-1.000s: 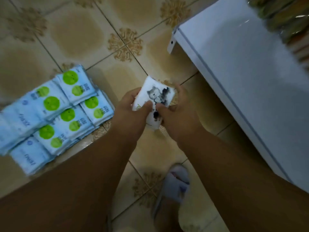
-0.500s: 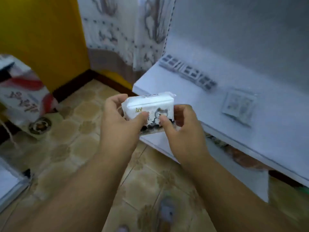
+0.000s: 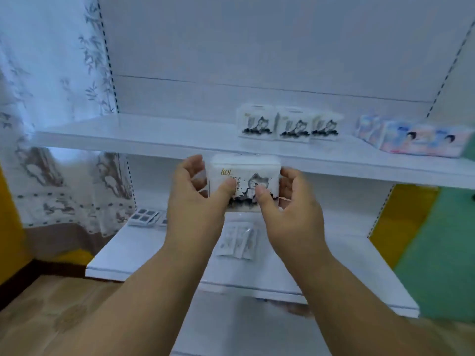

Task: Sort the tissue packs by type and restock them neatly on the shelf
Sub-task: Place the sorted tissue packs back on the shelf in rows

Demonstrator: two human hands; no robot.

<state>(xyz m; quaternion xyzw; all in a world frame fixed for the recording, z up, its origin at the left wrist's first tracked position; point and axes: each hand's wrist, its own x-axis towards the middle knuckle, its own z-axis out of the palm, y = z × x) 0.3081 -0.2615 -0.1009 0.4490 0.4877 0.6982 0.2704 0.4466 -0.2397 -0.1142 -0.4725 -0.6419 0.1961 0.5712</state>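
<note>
Cat-print tissue pack (image 3: 244, 181) held up at picture centre, in front of the front edge of the upper shelf (image 3: 154, 140), long axis level and running 9 to 3 o'clock, printed face toward the camera, cat upright. Left hand (image 3: 195, 201) gripping the pack's 9 o'clock end, thumb pressed on the front face, fingers (image 3: 192, 163) curled round behind. Right hand (image 3: 290, 209) gripping the 3 o'clock end likewise, thumb on the front beside the cat, fingers clamped behind the end.

On the upper shelf, toward 1 o'clock from the held pack, row of three cat-print packs (image 3: 289, 124) standing side by side and touching, printed faces forward. Further toward 2 o'clock, pastel tissue packs (image 3: 416, 140), blurred, count probably two or more.

On the lower shelf (image 3: 144, 253), directly at 6 o'clock under the held pack, small clear sachets (image 3: 237, 242) lying flat. At 8 o'clock, flat packets with dark squares (image 3: 145, 217). Patterned curtain (image 3: 51, 124) at 9 o'clock, beside the shelf unit.
</note>
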